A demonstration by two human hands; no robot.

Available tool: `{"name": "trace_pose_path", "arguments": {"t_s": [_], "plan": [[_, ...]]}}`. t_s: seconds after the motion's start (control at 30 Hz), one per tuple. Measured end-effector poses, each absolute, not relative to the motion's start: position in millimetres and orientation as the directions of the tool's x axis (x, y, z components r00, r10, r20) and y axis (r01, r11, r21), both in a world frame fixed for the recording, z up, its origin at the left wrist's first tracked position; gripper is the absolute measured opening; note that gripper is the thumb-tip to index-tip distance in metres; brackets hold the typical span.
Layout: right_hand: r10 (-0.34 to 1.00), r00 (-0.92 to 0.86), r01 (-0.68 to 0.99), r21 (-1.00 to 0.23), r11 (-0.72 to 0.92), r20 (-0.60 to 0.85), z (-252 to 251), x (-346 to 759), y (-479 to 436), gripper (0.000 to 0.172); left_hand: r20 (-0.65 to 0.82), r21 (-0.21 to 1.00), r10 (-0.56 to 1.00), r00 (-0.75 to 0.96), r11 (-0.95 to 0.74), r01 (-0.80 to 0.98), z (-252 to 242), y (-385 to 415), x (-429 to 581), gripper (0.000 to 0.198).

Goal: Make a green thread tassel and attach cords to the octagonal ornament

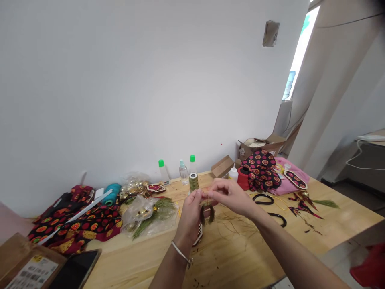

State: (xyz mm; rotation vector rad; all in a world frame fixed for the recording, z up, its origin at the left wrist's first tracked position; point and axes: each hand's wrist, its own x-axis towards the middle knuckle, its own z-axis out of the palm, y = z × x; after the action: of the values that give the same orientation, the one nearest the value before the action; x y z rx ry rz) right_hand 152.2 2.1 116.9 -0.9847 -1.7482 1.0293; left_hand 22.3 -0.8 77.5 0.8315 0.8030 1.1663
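An olive-green thread tassel point(207, 214) hangs folded over, its loose ends downward, below my fingertips. My left hand point(192, 206) is closed in a pinch at the top of it. Close beside, my right hand point(227, 194) has thumb and forefinger pressed together; the fine strand there is too small to make out clearly. Just behind my hands stands a spool of olive thread point(194, 182). Below my left hand, a patterned piece with a pale edge point(198, 235) lies partly hidden. Black scissor handles point(263, 198) rest right of my hands, with loose thread strands point(234, 222) nearby.
Green-capped bottles point(164, 172) stand against the wall, near a white glue bottle point(233, 173) and a red thread cone point(243, 178). Patterned fabric point(87, 220), bagged gold bells point(135, 188) and a phone point(78, 269) lie left. A cardboard box point(261, 144) sits back right.
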Motion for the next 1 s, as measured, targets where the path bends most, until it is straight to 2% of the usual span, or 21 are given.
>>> {"name": "trace_pose_path", "arguments": {"t_s": [0.1,0.2,0.3,0.43,0.67,0.73,0.83,0.9,1.0], "plan": [[0.854,-0.356,-0.029,-0.918,0.395,0.379,99,152,-11,0.023,-0.107,0.881,0.972,0.208,0.189,-0.434,69,-1,22,0.023],[0.859,-0.393,-0.202,-0.942,0.268,0.328,79,149,-22,0.027,-0.076,0.899,0.978,0.193,0.151,-0.410,61,-1,23,0.024],[0.903,-0.330,-0.203,-0.955,0.216,0.274,63,142,-29,0.029,-0.049,0.929,0.991,0.126,0.092,-0.359,59,-2,23,0.025],[0.925,-0.247,-0.168,-0.953,0.252,0.288,50,135,-37,0.031,-0.063,0.945,0.997,0.033,0.070,-0.320,57,-4,24,0.028],[0.939,-0.215,-0.192,-0.955,0.227,0.267,35,128,-50,0.031,-0.114,0.905,0.990,0.078,0.136,-0.403,42,-7,17,0.026],[0.929,-0.241,-0.180,-0.954,0.240,0.279,35,128,-53,0.028,-0.132,0.874,0.980,0.149,0.185,-0.449,40,-8,11,0.024],[0.892,-0.275,-0.105,-0.934,0.343,0.359,41,131,-58,0.023,-0.171,0.845,0.928,0.330,0.311,-0.436,41,-12,1,0.025],[0.872,-0.282,0.025,-0.905,0.424,0.401,46,137,-61,0.020,-0.179,0.835,0.915,0.363,0.336,-0.436,43,-15,-4,0.026],[0.854,-0.327,0.304,-0.811,0.500,0.404,56,149,-64,0.015,-0.175,0.855,0.933,0.313,0.301,-0.421,47,-18,-9,0.023]]}}
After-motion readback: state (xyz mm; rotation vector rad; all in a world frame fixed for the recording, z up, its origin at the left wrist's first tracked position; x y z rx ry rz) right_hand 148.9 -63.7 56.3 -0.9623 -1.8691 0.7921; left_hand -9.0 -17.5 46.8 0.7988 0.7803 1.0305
